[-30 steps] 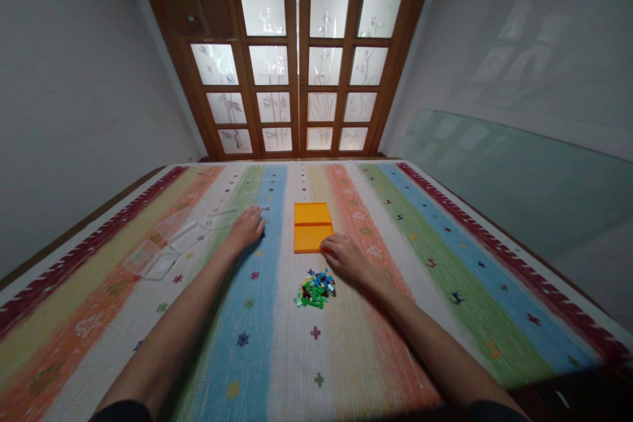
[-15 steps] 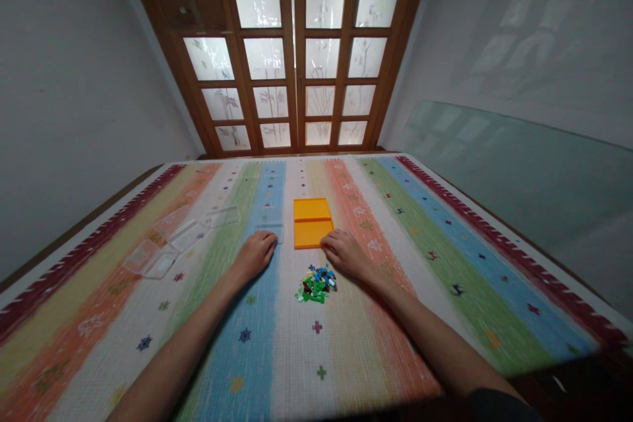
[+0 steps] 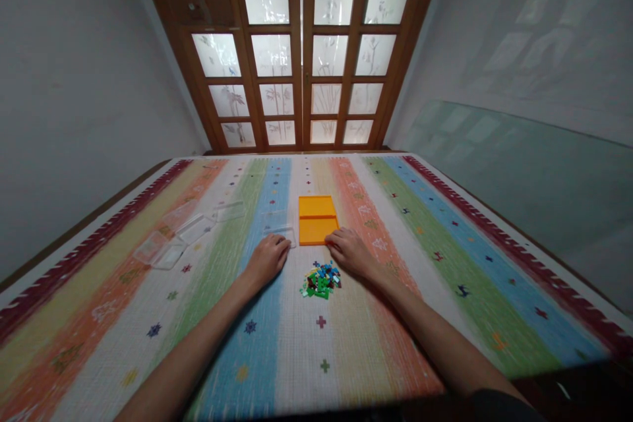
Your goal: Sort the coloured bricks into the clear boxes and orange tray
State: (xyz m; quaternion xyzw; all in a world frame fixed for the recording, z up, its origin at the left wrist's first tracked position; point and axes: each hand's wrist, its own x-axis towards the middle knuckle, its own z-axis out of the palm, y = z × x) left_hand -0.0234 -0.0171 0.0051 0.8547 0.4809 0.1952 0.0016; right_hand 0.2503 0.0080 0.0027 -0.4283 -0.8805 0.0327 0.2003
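Observation:
An open orange plastic box (image 3: 316,231) lies flat on the cloth, with a ridge between its two halves. My right hand (image 3: 349,252) has its curled fingers at the box's near right corner, gripping the edge. To the left is a clear, open plastic box (image 3: 281,232), its right side almost against the orange one. My left hand (image 3: 271,257) is closed on its near edge; the fingertips are partly hidden. A small heap of toy bricks (image 3: 321,281), green, blue, white, yellow and dark red, lies just in front of the orange box.
Several more clear plastic cases lie open to the left, among them a near case (image 3: 159,252) and a farther one (image 3: 230,211). A striped tablecloth (image 3: 306,343) covers the table. Wooden glazed doors (image 3: 301,53) stand beyond, and a glass sheet (image 3: 519,165) leans at the right wall.
My left hand has slid the clear box rightward, narrowing the gap to the orange box. My right hand stays at the orange box's corner. The whole view has shifted slightly.

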